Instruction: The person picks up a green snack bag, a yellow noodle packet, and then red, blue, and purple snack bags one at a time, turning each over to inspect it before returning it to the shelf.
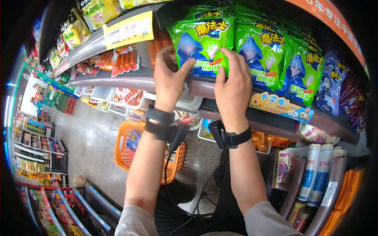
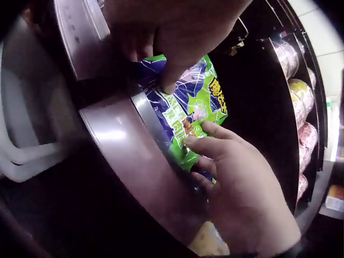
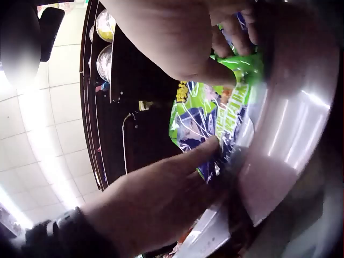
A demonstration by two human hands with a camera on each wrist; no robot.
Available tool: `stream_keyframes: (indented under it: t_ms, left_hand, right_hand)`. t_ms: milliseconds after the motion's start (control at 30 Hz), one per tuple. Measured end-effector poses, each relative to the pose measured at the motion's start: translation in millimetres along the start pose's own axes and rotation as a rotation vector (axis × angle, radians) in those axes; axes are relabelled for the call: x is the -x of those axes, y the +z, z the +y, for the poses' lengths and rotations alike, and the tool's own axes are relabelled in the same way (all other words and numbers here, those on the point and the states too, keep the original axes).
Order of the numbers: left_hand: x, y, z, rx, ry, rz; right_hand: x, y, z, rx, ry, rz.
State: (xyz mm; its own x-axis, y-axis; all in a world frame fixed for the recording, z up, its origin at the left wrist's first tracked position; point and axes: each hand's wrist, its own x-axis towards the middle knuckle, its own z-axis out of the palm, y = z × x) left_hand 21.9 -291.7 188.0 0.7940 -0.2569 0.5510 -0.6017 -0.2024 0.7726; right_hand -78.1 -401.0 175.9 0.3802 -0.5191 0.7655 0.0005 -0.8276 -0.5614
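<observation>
A shiny green snack bag (image 1: 202, 45), printed with a blue-hooded figure, stands at the front of the shelf between my hands. My left hand (image 1: 169, 80) holds its left side, thumb on the front and fingers behind the edge. At its right side my right hand (image 1: 235, 88) grips the lower corner, the thumb beside the printed food picture. In the left wrist view the bag (image 2: 219, 105) rises just behind the shelf lip, with the right hand (image 2: 242, 185) at one end. The right wrist view shows the left hand (image 3: 156, 188) with its thumb against the bag's front.
More green bags (image 1: 260, 55) and purple bags (image 1: 332, 86) stand to the right. Packed sausages (image 1: 125, 62) lie left, under a yellow price tag (image 1: 129, 30). The curved shelf edge (image 1: 202, 89) runs below my hands. An orange basket (image 1: 123, 153) sits on the floor; cables hang from my wrists.
</observation>
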Motion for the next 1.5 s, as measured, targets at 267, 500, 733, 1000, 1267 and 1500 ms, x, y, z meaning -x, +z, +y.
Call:
stream_keyframes:
  t_ms: [267,500,733,1000,1267,1500]
  left_hand:
    - [5,-8,-5,-0.045,0.131,-0.075]
    - [33,8,45,-0.318,0.544,0.034]
    - [56,55,64,-0.162,0.511,-0.389]
    - [64,64,65,-0.465,0.542,-0.443]
    - [64,81,55,-0.527,0.518,-0.388]
    - [65,77,59,-0.513,0.540,-0.391]
  right_hand:
    - [-4,-17,-12,-0.004,0.094,-0.155]
    - [-18,-46,-7,0.201,0.083,0.041]
    - [-17,-62,-2,0.438,0.117,-0.090]
    - [-17,-94,-2,0.308,0.283,-0.407]
    - [-16,-71,13,0.255,0.332,-0.377]
    - [-18,-73,20,0.188,0.313,-0.325]
